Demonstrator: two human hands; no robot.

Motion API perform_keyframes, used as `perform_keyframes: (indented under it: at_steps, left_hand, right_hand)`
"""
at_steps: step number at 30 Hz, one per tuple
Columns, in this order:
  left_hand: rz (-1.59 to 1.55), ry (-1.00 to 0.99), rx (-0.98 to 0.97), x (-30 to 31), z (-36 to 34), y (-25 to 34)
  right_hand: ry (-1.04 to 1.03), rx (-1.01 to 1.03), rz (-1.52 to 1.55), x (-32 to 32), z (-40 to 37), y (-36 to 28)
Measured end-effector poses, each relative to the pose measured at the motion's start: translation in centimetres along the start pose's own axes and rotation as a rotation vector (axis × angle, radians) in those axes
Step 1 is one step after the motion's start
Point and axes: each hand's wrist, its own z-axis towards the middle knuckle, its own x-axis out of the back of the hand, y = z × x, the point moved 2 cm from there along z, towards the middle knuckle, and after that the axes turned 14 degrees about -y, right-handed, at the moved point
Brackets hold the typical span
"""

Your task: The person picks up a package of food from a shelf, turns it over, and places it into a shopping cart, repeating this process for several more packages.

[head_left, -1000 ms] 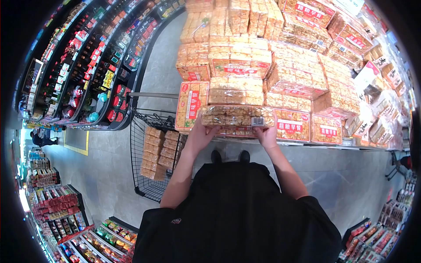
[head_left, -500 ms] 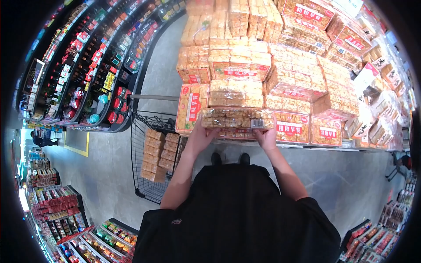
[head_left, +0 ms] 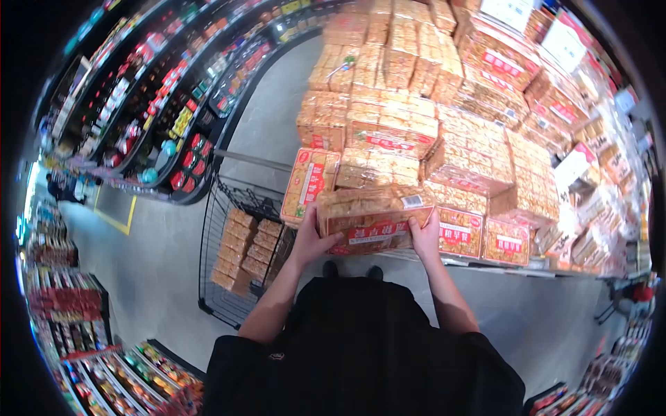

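Between my two hands is a clear-wrapped snack pack [head_left: 368, 220] with a red label, its barcode at the upper right. My left hand [head_left: 314, 239] grips its left end, thumb on the front. My right hand [head_left: 425, 232] closes on the right end, thumb also on the front. Just behind it rises a big display of similar packs [head_left: 395, 114], stacked flat and upright. One upright pack [head_left: 310, 184] stands to the left of the held one. Several packs [head_left: 239, 249] lie inside a black wire shopping cart [head_left: 215, 295] at my left.
Curved store shelves [head_left: 139, 97] with bottles and packets run along the upper left. Low snack racks [head_left: 132, 378] stand at lower left, others at lower right. A person [head_left: 62, 188] is far off at the left. White signs [head_left: 565, 38] top the display.
The held pack has come back toward me and tilted, so its red-labelled front now shows more fully. Both hands moved with it, and the whole view has turned slightly.
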Motion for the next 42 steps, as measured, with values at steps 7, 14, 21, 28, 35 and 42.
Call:
perform_keyframes:
  at_steps: [7,14,21,28,35,42]
  left_hand:
    - [-0.217,0.228,0.043,3.4,-4.3,1.1]
    - [-0.205,0.583,-0.072,12.5,-13.8,5.6]
    - [0.723,1.181,0.574,19.9,-26.3,2.6]
    - [0.602,1.232,1.184,22.0,-34.7,-8.9]
    - [0.382,1.243,1.235,21.5,-38.0,-21.0]
    - [0.304,1.292,1.117,22.2,-37.0,-31.2]
  right_hand:
    - [-0.207,-0.027,-0.04,-5.4,3.4,-4.2]
    - [-0.697,0.171,0.148,-15.1,5.7,-7.4]
    - [-0.784,0.091,-0.03,-17.7,5.4,-5.4]
    - [-0.716,-0.076,-0.016,-17.8,3.7,-3.9]
    - [-0.669,-0.049,-0.132,-19.7,1.7,-3.6]
    - [-0.777,-0.108,-0.249,-21.4,-0.6,-4.3]
